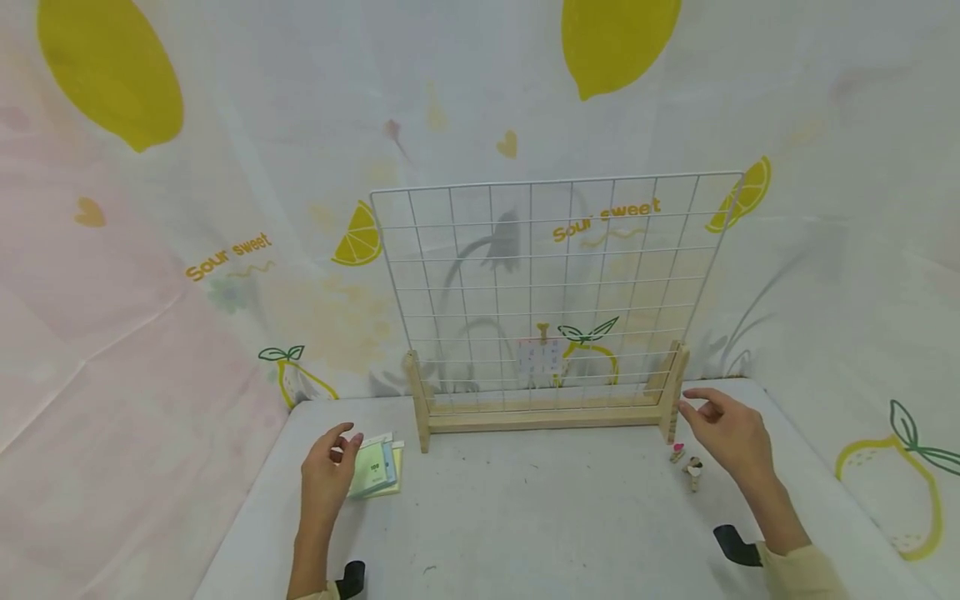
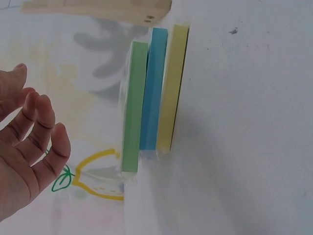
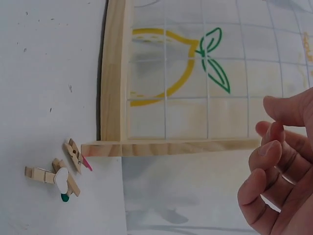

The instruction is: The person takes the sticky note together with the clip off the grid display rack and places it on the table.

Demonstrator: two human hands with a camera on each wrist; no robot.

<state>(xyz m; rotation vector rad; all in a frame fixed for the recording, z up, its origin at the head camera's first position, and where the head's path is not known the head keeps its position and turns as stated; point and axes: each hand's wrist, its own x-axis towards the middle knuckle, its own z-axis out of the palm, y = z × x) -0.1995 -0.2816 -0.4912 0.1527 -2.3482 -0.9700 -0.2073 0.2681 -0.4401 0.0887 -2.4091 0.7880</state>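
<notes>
My left hand (image 1: 327,471) hovers at the near left with fingers loosely bent and nothing in them. Right beside it lie overlapping note pads: a green pad (image 2: 133,107), a blue pad (image 2: 153,90) and a yellow pad (image 2: 173,88). My right hand (image 1: 731,437) is raised near the right foot of the wire grid rack (image 1: 547,419), its fingers also loosely bent around nothing. Below that hand lie small wooden clothespins; a clothespin with a pink piece (image 3: 74,155) is closest to the rack, and another with a white heart (image 3: 61,180) lies by it.
A small printed sheet (image 1: 538,357) hangs low on the grid from a wooden clothespin (image 1: 543,331). The rack stands at the back of the white table (image 1: 525,517), before a lemon-print cloth (image 1: 465,100). Black bands (image 1: 735,546) are at my wrists.
</notes>
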